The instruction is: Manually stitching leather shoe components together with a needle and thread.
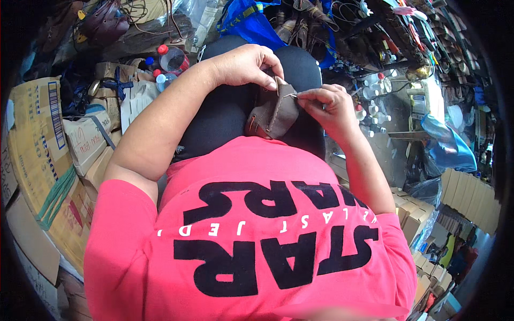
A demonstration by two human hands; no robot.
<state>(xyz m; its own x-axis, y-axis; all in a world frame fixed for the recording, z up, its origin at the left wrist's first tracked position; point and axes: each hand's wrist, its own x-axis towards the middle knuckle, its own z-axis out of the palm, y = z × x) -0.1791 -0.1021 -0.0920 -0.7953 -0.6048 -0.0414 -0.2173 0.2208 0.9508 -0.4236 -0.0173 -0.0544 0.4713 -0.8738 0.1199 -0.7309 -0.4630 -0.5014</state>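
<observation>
A brown leather shoe upper [277, 114] rests on my lap between my black-clad thighs. A raised stitched seam runs along it, and loops of lace or thread show near its lower end. The fingers and thumb of my left hand [243, 65] are closed on its far edge. On the other side, my right hand [331, 105] pinches a thin pale strand or needle [289, 95] that meets the leather by the seam. Its exact kind is too small to tell.
Cardboard boxes [40, 125] are stacked at my left, with capped plastic bottles [173, 60] beyond them. A blue bag [249, 24] with shoes [302, 27] lies ahead. Small bottles [375, 101] and a blue plastic sheet [448, 143] are at my right.
</observation>
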